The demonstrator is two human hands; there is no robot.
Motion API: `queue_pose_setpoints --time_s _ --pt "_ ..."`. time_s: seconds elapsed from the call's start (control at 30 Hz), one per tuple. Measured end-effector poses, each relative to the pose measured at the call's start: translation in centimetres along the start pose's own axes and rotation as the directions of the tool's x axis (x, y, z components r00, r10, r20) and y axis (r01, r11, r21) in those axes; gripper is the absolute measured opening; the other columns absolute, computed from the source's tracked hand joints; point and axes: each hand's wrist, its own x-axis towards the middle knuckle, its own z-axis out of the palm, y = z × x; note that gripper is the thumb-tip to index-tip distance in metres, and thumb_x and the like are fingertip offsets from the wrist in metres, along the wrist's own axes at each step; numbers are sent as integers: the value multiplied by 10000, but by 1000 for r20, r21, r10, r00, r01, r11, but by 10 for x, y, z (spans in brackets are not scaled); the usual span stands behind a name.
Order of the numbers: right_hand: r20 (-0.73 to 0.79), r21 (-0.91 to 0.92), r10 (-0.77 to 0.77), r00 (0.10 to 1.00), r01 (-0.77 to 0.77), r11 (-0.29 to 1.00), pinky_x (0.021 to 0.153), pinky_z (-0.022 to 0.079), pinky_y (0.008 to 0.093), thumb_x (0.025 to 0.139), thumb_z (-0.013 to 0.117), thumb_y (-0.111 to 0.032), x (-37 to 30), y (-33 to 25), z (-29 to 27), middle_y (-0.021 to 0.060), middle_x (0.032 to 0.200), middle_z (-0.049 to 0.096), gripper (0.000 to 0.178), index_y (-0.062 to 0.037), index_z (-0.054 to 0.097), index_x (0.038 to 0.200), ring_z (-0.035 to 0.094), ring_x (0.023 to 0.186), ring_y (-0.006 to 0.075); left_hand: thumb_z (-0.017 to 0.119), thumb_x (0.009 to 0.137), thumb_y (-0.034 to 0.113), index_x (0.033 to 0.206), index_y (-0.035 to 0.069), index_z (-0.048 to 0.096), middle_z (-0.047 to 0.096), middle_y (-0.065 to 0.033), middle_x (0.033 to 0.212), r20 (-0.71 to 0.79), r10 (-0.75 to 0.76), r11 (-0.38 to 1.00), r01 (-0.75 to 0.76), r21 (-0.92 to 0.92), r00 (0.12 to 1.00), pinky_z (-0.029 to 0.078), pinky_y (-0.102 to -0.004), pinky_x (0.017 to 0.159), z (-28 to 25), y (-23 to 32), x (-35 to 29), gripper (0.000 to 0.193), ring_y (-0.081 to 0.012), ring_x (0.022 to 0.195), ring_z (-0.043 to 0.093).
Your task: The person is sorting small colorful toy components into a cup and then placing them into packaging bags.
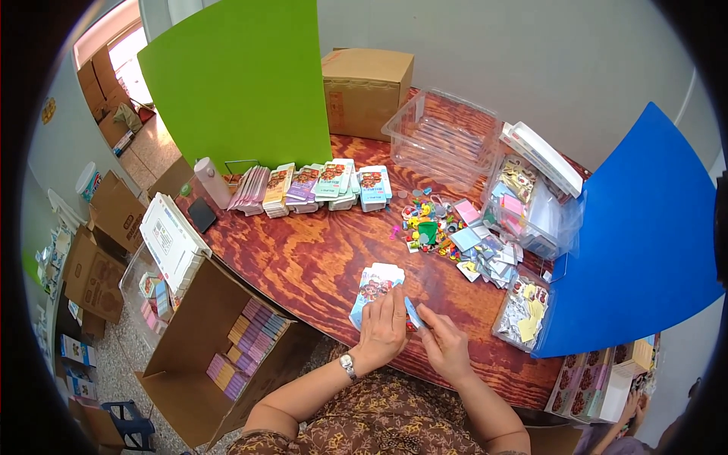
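Note:
My left hand (383, 324), a watch on its wrist, lies over a small light blue printed carton (374, 282) near the table's front edge. Its fingers are stretched out close together on the carton; its thumb is hidden. Just to the right, my right hand (446, 343) pinches a narrow light blue printed piece (413, 312) between thumb and fingers. I cannot tell whether this piece is a second carton or a card. Further back, a heap of small colourful toys (428, 227) lies beside loose small packets (489, 254).
Stacked cartons (303, 186) stand at the back left near a pink bottle (211, 182). Clear plastic bins (447, 125) and a tray of packets (525, 311) line the right. Green (239, 83) and blue panels (629, 250) flank the table. An open cardboard box (189, 326) holds small boxes.

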Motion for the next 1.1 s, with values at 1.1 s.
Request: queue_pose_setpoints --time_s 1.1 --pt "-22 17 117 993 -117 993 878 551 380 898 687 -83 -6 11 13 232 1277 637 534 13 519 1395 678 1105 338 706 740 51 1443 -151 296 578 -230 1042 -140 -71 944 21 -330 988 468 -456 828 29 12 -5 838 -376 878 579"
